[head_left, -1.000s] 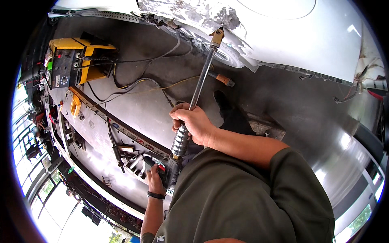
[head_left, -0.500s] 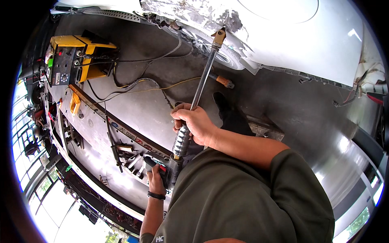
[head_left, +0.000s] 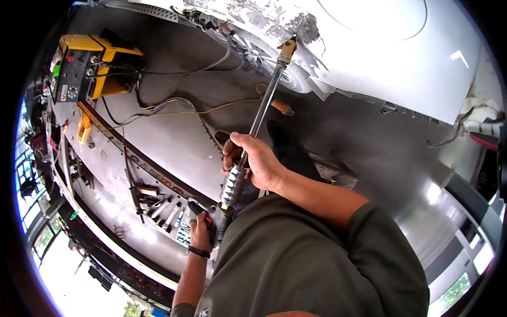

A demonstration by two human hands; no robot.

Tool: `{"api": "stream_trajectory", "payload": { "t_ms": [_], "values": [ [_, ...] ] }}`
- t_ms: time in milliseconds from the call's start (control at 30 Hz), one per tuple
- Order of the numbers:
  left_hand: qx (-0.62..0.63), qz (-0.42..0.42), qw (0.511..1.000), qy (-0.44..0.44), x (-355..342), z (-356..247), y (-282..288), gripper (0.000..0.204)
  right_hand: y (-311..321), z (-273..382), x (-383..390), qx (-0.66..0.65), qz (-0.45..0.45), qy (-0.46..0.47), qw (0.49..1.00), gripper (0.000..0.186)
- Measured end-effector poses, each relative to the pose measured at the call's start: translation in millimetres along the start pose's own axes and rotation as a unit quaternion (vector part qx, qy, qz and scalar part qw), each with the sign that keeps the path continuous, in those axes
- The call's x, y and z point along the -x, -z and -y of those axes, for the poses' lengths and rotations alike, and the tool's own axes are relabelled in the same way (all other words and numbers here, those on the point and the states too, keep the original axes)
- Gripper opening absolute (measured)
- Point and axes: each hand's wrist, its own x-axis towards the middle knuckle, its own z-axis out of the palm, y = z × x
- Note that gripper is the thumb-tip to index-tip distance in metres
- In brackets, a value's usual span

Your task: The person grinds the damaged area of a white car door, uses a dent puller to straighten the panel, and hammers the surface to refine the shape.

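Note:
A long slide hammer dent puller [head_left: 270, 92] with a chrome shaft reaches from my body up to the white car panel [head_left: 369, 47]. Its brass-coloured tip [head_left: 288, 48] meets or almost meets a scraped grey patch [head_left: 301, 27] on the panel. My right hand [head_left: 259, 161] curls round the shaft at the upper end of the ribbed metal sliding weight [head_left: 233, 186]. Down by my waist, my left hand [head_left: 200, 232] is wrapped round the puller's black rear handle [head_left: 196, 208]; its fingers are partly hidden.
A yellow and black welding machine [head_left: 79, 68] stands at the far left, its cables [head_left: 174, 100] trailing over the floor. A rusty steel beam [head_left: 127, 145] crosses the left side. Near it lie several hand tools [head_left: 166, 211]. An orange cylindrical tool [head_left: 282, 107] lies below the car's wheel [head_left: 290, 79].
The view has shifted slightly, so the welder and floor tools sit further left. My right hand's fingers look looser on the shaft. The tip stays at the scraped patch.

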Motion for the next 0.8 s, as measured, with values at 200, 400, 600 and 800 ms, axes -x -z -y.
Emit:
{"api": "stream_trajectory", "payload": {
  "t_ms": [200, 400, 600, 800],
  "values": [
    [0.113, 0.088, 0.989, 0.044, -5, 4, -56, 0.041, 18, -4, 0, 0.078, -0.008, 0.064, 0.995, 0.048],
    [0.192, -0.039, 0.973, 0.123, 0, -19, -105, 0.028, 39, -2, -3, 0.134, 0.029, 0.104, 0.985, 0.047],
    [0.096, -0.025, 0.986, 0.132, 8, -35, -133, 0.035, 54, 5, 6, 0.185, 0.024, 0.059, 0.981, 0.047],
    [0.231, -0.083, 0.955, 0.166, 5, -49, -145, 0.044, 62, 8, 3, 0.181, 0.045, 0.058, 0.981, 0.046]
  ]
}}
